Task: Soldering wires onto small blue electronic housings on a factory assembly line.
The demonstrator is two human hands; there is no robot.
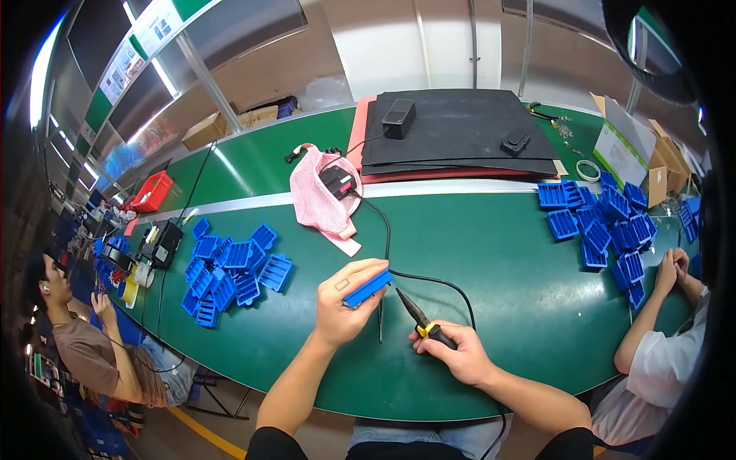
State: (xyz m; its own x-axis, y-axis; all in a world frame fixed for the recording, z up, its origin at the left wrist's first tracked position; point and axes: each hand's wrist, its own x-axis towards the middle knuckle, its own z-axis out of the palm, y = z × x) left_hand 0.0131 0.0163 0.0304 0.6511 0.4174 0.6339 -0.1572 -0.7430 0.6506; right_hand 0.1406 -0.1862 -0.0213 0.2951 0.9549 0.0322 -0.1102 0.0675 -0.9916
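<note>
Over the green counter, the left hand gripped a blue plastic piece; the right hand clasped long-nosed pliers, tips near it.

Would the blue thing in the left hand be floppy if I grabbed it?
The blue piece looks stiff: its edge runs straight. It's probably light, since only the left hand holds it. Its smooth side might feel slippery.

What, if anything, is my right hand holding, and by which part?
Your right hand holds long-nosed pliers by the black-and-yellow handles.
</note>
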